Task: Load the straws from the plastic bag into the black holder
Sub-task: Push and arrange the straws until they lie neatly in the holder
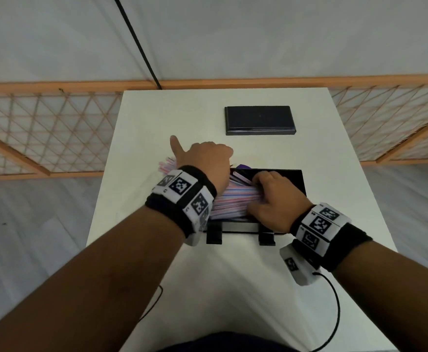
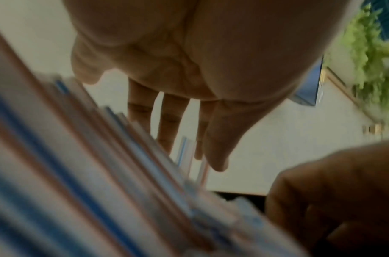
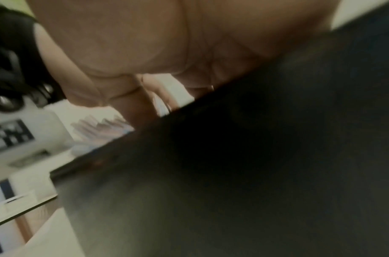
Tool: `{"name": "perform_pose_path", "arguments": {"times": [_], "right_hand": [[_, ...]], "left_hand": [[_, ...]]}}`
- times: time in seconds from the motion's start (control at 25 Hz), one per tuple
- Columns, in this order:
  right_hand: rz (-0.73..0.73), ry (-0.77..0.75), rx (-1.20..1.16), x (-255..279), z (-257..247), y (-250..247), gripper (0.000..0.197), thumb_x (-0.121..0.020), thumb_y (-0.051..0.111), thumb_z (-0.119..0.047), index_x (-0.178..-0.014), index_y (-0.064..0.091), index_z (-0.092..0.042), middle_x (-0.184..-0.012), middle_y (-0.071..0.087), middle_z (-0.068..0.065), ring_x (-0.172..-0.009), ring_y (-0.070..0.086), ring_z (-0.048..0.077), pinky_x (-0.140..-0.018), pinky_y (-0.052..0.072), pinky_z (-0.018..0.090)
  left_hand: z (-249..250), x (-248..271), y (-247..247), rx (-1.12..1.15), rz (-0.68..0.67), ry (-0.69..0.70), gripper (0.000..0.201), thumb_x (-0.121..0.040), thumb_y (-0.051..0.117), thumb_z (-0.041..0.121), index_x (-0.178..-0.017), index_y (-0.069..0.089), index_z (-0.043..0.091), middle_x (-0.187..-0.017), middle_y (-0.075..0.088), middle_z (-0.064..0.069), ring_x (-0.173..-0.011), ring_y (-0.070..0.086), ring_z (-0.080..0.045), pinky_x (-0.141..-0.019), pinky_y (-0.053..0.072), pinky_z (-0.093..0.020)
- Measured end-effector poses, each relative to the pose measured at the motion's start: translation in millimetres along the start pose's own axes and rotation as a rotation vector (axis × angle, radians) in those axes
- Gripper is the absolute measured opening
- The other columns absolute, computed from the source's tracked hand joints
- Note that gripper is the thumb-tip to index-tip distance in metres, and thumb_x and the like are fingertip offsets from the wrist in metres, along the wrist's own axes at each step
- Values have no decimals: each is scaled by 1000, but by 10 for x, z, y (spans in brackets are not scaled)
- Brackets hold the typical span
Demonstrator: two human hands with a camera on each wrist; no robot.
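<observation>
A thick bundle of pink-and-blue striped straws (image 1: 233, 199) lies slanted across the open black holder (image 1: 294, 181), with its left ends sticking out past the holder's left side. My left hand (image 1: 207, 158) lies over that left part, thumb pointing up; in the left wrist view its fingers (image 2: 169, 118) are straight above the straws (image 2: 101, 173). My right hand (image 1: 271, 199) curls its fingers and thumb round the bundle's right end inside the holder. The right wrist view shows mostly the holder's dark wall (image 3: 255, 156). I cannot make out the plastic bag.
A flat black lid (image 1: 259, 120) lies on the white table (image 1: 157, 275) behind the holder. A small purple piece (image 1: 243, 165) shows at the holder's back edge. A wooden lattice fence (image 1: 42, 128) runs behind the table. A black cable (image 1: 334, 313) hangs from my right wrist.
</observation>
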State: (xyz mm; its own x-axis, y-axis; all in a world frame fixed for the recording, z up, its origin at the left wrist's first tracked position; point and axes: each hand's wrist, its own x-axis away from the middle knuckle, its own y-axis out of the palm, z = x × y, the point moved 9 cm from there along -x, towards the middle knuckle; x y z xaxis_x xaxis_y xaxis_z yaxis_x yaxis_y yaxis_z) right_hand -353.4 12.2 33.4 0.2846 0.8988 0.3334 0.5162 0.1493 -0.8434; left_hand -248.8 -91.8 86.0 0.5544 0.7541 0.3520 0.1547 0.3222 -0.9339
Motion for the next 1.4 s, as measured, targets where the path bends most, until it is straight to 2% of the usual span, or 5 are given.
{"name": "perform_pose_path", "arguments": {"times": [0.16,0.44,0.76,1.12,1.4], "right_hand": [[-17,-1,6,-29,38,-142,40,-67,50,-50,-96,53,-23,-98,54,0,-93,54,23,-84,50,39],[46,-88,-21,-43,-114,-311,25,-79,69,-36,-93,56,-19,-93,59,0,-86,55,21,-77,48,33],[236,-317,-289,-69,-737,-511,48,-72,44,-63,-98,57,-25,-85,60,-11,-75,55,8,-71,44,19],[367,-398,-248,89,-896,-702,47,-93,51,-46,-52,36,-28,-45,37,-8,-46,39,17,-51,33,29],[193,-452,-155,102,-913,-234,31,-77,34,-54,-62,45,-29,-61,56,-2,-62,59,29,-58,47,38]], "left_hand": [[79,-37,-73,-49,41,19,24,-90,46,8,-73,56,21,-87,67,2,-99,63,-28,-118,-7,-70],[260,166,-437,29,185,236,19,-95,54,10,-94,72,10,-97,73,-6,-98,66,-29,-102,42,-34],[127,757,-1164,388,503,428,12,-83,67,19,-84,79,20,-75,72,6,-68,64,-10,-64,40,-12],[-432,1033,-1120,1241,830,403,37,-96,49,33,-114,65,6,-108,70,-6,-100,64,-7,-88,48,-21],[-351,917,-731,997,827,353,48,-101,41,42,-123,65,6,-105,63,5,-98,60,-12,-88,46,-30]]}}
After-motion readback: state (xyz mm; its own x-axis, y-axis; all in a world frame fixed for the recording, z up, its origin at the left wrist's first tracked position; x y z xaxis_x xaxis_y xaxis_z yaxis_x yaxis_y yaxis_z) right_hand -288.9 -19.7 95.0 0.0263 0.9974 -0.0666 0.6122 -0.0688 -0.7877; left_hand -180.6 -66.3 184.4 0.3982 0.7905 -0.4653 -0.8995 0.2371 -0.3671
